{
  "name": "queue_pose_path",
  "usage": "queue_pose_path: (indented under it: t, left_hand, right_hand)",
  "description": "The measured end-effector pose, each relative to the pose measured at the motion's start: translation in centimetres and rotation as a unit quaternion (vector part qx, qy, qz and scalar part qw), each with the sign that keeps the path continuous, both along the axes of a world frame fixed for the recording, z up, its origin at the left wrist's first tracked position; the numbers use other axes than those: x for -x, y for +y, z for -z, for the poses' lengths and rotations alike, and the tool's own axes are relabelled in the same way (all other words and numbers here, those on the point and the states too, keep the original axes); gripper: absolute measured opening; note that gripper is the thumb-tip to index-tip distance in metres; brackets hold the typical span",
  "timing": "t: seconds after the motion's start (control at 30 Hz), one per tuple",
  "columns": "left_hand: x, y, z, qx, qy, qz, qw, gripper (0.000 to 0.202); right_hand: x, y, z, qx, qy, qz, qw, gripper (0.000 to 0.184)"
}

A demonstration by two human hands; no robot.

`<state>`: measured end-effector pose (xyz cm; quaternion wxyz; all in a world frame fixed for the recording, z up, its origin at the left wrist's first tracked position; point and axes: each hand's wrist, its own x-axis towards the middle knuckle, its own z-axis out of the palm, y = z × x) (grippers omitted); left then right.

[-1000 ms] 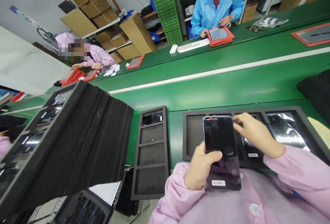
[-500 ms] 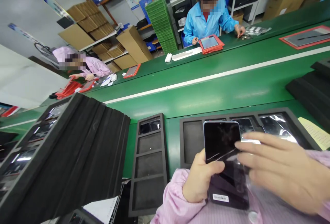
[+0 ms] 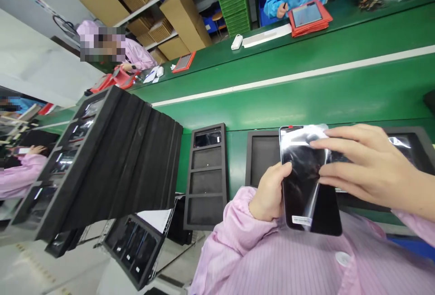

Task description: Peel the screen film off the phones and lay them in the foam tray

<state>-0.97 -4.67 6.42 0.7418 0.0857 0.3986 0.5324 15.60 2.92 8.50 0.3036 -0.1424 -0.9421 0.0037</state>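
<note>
phone (image 3: 312, 200) is in front of the person's chest, screen up, its top end pointing toward the green bench (image 3: 272, 100) and its lower end close to the pink shirt. the left hand (image 3: 270, 191) has hold of its left long edge: the thumb rests on the screen near that edge, about midway along the upper half, and the other fingers are out of sight beneath the phone. the right hand (image 3: 367, 168) comes in from the other side, its fingers nearly straight and slightly spread, reaching across the right edge, with the tips over the upper right part of the screen. a shiny clear film (image 3: 301, 143) lies over the screen there, wrinkled at the top, next to those fingertips; whether they pinch it cannot be told, as the thumb is hidden. a white label (image 3: 302, 220) sits near the phone's lower end and a small red tab (image 3: 290, 127) at its top edge. behind the phone and the right hand is a wide black tray (image 3: 249, 159). to its left is a narrow tray (image 3: 224, 177) with a dark phone in its far compartment, then a tilted stack of black trays (image 3: 136, 159).
</note>
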Motion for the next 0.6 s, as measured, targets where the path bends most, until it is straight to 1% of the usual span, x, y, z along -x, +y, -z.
queue_pose_path:
  t: [0.13,0.2,0.27,0.3,0.33,0.4,0.47,0.5,0.53,0.6]
  left_hand:
    - [-0.3,0.2,-0.3,0.000,0.005,-0.010,1.000,0.023]
    - [-0.4,0.2,-0.1,0.003,-0.014,-0.003,1.000,0.024]
    - [-0.3,0.1,0.3,0.009,-0.023,-0.004,1.000,0.024]
    - [-0.2,0.0,0.6,0.009,-0.023,-0.011,1.000,0.024]
    - [0.0,-0.1,0.8,0.001,-0.019,-0.015,1.000,0.025]
    - [0.4,-0.4,1.2,-0.033,-0.003,-0.017,0.999,0.027]
    - [0.9,-0.7,1.6,-0.074,0.023,-0.015,0.997,0.031]
    - [1.0,-0.9,1.8,-0.090,0.039,-0.014,0.995,0.031]
    - [1.2,-1.1,2.0,-0.100,0.056,-0.014,0.993,0.031]
    - [1.3,-1.5,2.3,-0.111,0.089,-0.007,0.990,0.031]
  right_hand:
    - [1.1,0.7,1.0,0.029,0.042,0.098,0.994,0.033]
    - [1.5,0.9,1.3,0.041,0.060,0.126,0.989,0.032]
    - [1.6,0.9,1.3,0.031,0.068,0.129,0.989,0.027]
    - [1.4,0.8,1.3,0.023,0.071,0.116,0.990,0.023]
    - [1.2,0.6,1.2,0.014,0.070,0.089,0.993,0.018]
    - [0.7,0.0,0.9,0.004,0.053,0.003,0.999,0.013]
    - [0.0,-1.0,0.8,-0.006,0.022,-0.082,0.996,0.020]
    - [-0.5,-1.6,0.9,-0.010,0.001,-0.112,0.994,0.025]
    - [-0.9,-2.4,1.2,-0.006,-0.011,-0.126,0.992,0.030]
    - [-2.1,-3.9,2.1,0.036,-0.009,-0.105,0.994,0.037]
